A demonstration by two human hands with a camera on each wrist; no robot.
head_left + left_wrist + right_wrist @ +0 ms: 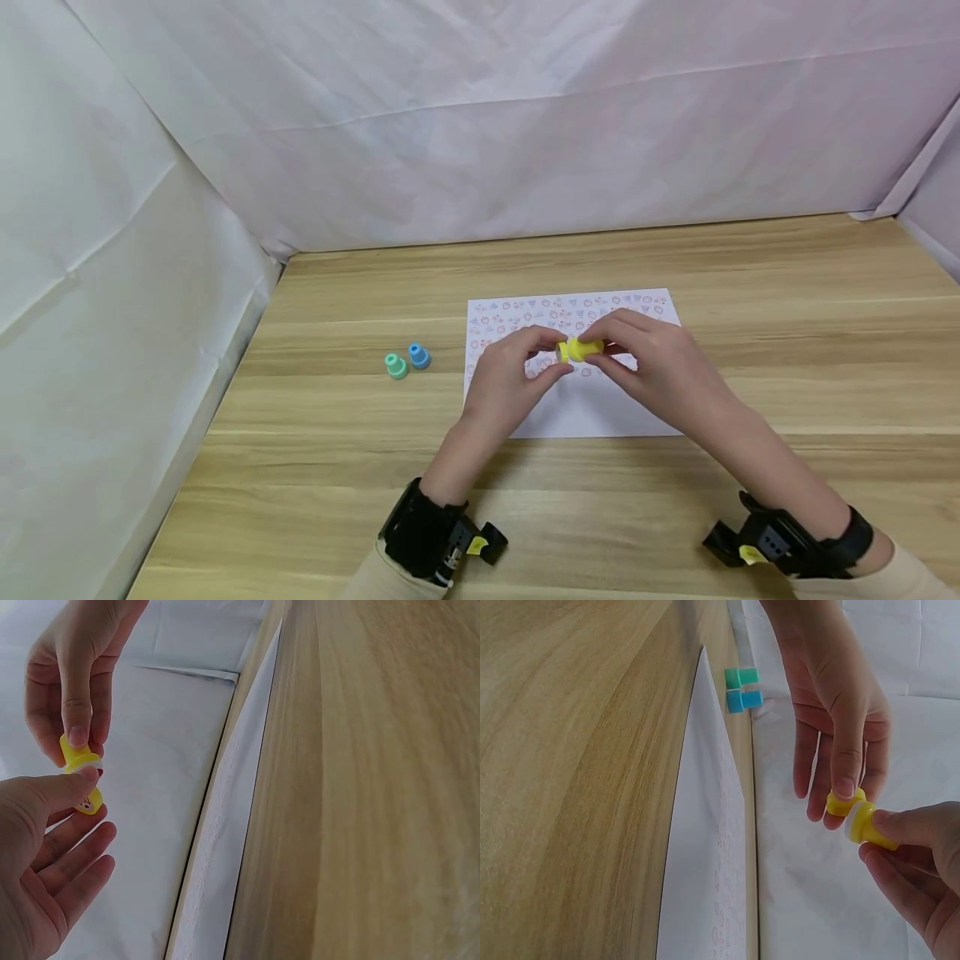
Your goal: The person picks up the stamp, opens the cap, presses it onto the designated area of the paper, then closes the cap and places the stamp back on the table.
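Note:
A small yellow stamp (580,348) is held above a white sheet of paper (585,412) printed with rows of small coloured marks. My left hand (552,356) pinches the stamp's left end between thumb and forefinger. My right hand (604,350) grips the other end, the wider part with a white band (870,825). In the right wrist view the smaller yellow end (841,804) sits against that wider part. The left wrist view shows a red mark on the stamp (88,796) near my left thumb.
A green stamp (396,366) and a blue stamp (419,356) stand side by side on the wooden table (787,350), left of the paper. White sheeting (525,142) walls in the table at the back and on both sides.

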